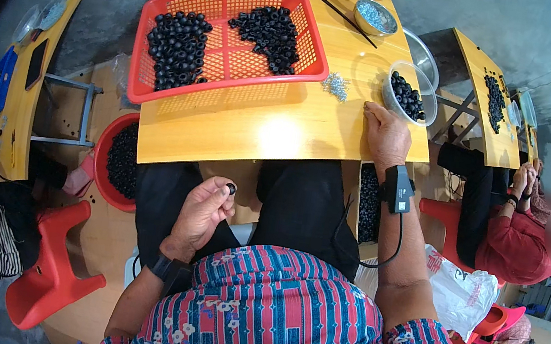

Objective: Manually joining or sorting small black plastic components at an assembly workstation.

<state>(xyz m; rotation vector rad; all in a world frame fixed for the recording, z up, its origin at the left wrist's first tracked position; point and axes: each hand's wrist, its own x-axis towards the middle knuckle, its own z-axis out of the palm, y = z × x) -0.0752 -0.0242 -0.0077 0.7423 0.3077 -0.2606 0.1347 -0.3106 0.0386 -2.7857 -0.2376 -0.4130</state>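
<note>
Black and small, a rubber-like ring (231,188) was pinched between thumb and fingertips of the left hand (201,214), which was held curled over the lap, below the near edge of the yellow wooden table (274,133). The right hand (386,135) was laid flat and open on the tabletop, nothing gripped in it, its fingertips just beside a small heap of silvery metal bits (336,85) and near a clear plastic tub (410,92) part-filled with more black rings. A red mesh basket (227,40) with two piles of the same rings was seen further up the table, and a metal bowl (375,16) beyond it. A red basin (122,160) of rings was set on the floor to the left. The ring was judged light, fairly stiff and not fragile, though easily dropped because of its size; it would best be taken by its outer rim, between two fingertips
</note>
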